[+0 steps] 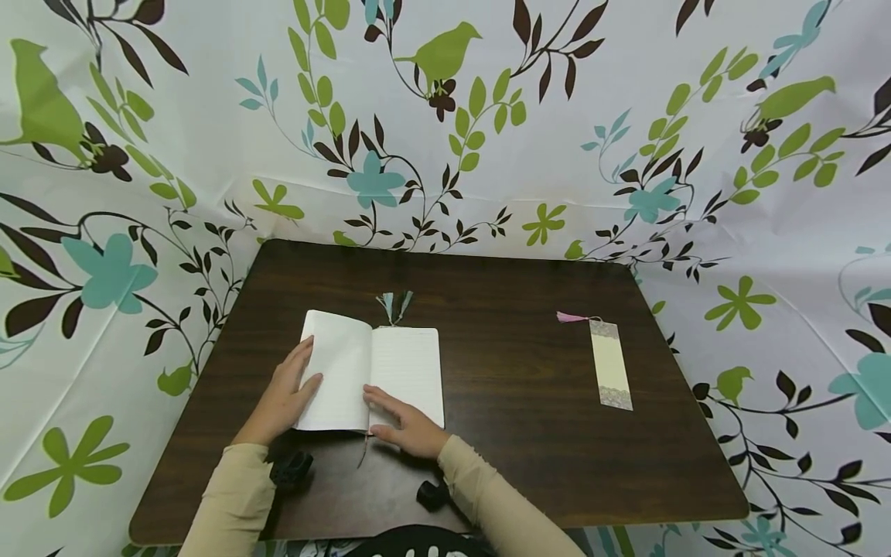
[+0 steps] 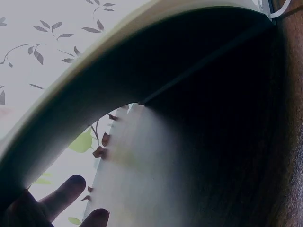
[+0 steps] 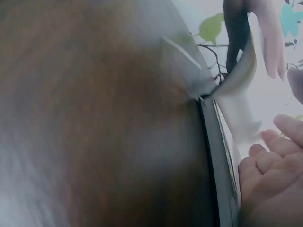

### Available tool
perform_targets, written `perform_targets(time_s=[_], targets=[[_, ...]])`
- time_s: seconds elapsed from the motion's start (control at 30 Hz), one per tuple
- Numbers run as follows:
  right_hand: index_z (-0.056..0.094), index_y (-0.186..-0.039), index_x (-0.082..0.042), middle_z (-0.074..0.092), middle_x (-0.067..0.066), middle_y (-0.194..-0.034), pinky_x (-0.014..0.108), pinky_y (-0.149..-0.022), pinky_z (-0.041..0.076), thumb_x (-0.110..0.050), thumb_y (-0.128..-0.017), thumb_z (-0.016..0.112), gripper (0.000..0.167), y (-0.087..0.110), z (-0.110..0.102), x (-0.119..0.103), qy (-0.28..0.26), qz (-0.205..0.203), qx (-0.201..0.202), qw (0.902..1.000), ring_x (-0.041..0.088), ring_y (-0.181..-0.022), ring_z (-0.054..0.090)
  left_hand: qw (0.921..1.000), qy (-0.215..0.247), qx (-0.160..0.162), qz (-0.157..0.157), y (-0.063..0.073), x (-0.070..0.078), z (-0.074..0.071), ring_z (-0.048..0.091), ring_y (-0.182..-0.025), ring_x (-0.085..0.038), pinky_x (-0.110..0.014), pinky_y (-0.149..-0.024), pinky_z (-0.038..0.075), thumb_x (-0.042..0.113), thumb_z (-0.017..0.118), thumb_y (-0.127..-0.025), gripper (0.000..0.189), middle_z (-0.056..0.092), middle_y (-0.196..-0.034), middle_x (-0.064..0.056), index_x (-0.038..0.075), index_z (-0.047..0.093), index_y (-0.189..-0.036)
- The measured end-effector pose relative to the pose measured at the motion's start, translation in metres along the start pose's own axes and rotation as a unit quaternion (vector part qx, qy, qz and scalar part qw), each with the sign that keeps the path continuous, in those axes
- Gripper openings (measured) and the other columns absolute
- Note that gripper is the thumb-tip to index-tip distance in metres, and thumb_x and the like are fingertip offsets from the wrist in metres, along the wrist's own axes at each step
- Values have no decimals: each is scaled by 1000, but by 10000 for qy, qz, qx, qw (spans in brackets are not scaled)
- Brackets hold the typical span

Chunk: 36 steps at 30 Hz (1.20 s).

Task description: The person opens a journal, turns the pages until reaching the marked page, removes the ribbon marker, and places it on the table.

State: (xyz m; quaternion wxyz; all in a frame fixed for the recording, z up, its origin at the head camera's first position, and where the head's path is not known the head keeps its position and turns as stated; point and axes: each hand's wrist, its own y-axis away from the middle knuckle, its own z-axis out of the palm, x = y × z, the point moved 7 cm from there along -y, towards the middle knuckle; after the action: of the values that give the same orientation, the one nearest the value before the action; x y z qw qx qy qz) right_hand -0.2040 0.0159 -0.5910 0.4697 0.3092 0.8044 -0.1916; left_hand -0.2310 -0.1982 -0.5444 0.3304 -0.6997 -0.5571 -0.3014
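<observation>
An open notebook [image 1: 409, 357] with lined white pages lies at the left of the dark wooden table. At its left side, my left hand [image 1: 280, 396] grips the raised left half, thumb over the page and fingers around the outer edge. The left wrist view shows the dark underside of the cover [image 2: 189, 71] arched above the tabletop. My right hand [image 1: 411, 427] rests on the lower part of the right page, fingers relaxed and reaching toward the spine. Teal and dark green tassels [image 1: 395, 307] stick out past the top edge, and a thin ribbon [image 1: 363, 451] hangs out at the bottom.
A pale yellow bookmark [image 1: 610, 363] with patterned ends and a pink tassel [image 1: 574, 317] lies on the right part of the table [image 1: 515, 441]. A leaf-and-bird patterned cloth [image 1: 445, 201] surrounds the table. The black top of a chair [image 1: 414, 539] shows at the near edge.
</observation>
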Motion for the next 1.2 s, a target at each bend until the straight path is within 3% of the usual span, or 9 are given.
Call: perform_targets(time_s=[0.13, 0.33, 0.53, 0.63, 0.8, 0.93, 1.07, 1.2], targets=[[34, -158, -7, 27, 3, -166, 31, -120, 27, -20, -106, 55, 57, 4, -12, 9, -593, 228, 315, 9975, 19, -153, 23, 9999, -109, -85, -99, 1, 0, 0, 19, -145, -52, -71, -110, 20, 12, 55, -104, 64, 19, -165, -25, -6, 23, -157], [38, -154, 1, 33, 12, -163, 37, -119, 29, -15, -106, 54, 53, 12, -36, 18, -287, 252, 822, 9959, 28, -151, 27, 9992, -387, -44, -16, 1, -1, -2, 18, -144, -55, -74, -109, 19, 9, 57, -103, 74, 16, -164, -29, 3, 14, -162], [41, -151, 3, 35, 14, -162, 42, -120, 27, -14, -106, 55, 51, 16, -49, 22, 276, 168, 912, 9953, 29, -152, 27, 9976, -623, 31, 313, 3, 0, -3, 20, -141, -57, -73, -103, 22, 7, 57, -102, 52, 14, -167, -22, -1, 42, -152], [42, -150, 4, 35, 16, -162, 43, -120, 27, -12, -104, 58, 51, 18, -53, 24, 693, 85, 980, 9927, 29, -151, 28, 9975, -637, -47, 309, 3, 0, -1, 23, -138, -57, -74, -101, 25, 7, 54, -104, 42, 16, -168, -19, 0, 53, -145], [45, -148, 4, 36, 19, -160, 46, -120, 28, -8, -100, 64, 53, 20, -56, 25, 1289, -29, 1120, 9853, 33, -150, 30, 9974, -667, -153, 219, 1, -2, 1, 27, -139, -54, -73, -103, 28, 8, 54, -104, 40, 23, -166, -18, 1, 55, -143], [45, -148, 3, 35, 19, -160, 47, -120, 26, -10, -99, 66, 55, 20, -58, 28, 1661, 116, 1119, 9797, 34, -150, 29, 9975, -654, -205, 178, 1, -3, 2, 26, -139, -54, -74, -102, 28, 9, 54, -104, 39, 23, -166, -18, 1, 55, -143], [46, -148, 2, 33, 18, -162, 49, -121, 25, -13, -99, 66, 55, 19, -58, 32, 1854, 330, 1145, 9754, 35, -151, 26, 9974, -664, -199, 183, 0, -2, 3, 26, -139, -54, -74, -102, 28, 8, 55, -104, 39, 24, -166, -19, 1, 56, -142], [43, -150, 2, 29, 18, -164, 54, -120, 23, -21, -99, 67, 60, 19, -58, 39, 2227, 808, 1172, 9644, 35, -152, 23, 9976, -639, -195, 197, -1, -2, 4, 27, -139, -54, -74, -102, 29, 8, 55, -104, 37, 24, -166, -19, 2, 57, -140]])
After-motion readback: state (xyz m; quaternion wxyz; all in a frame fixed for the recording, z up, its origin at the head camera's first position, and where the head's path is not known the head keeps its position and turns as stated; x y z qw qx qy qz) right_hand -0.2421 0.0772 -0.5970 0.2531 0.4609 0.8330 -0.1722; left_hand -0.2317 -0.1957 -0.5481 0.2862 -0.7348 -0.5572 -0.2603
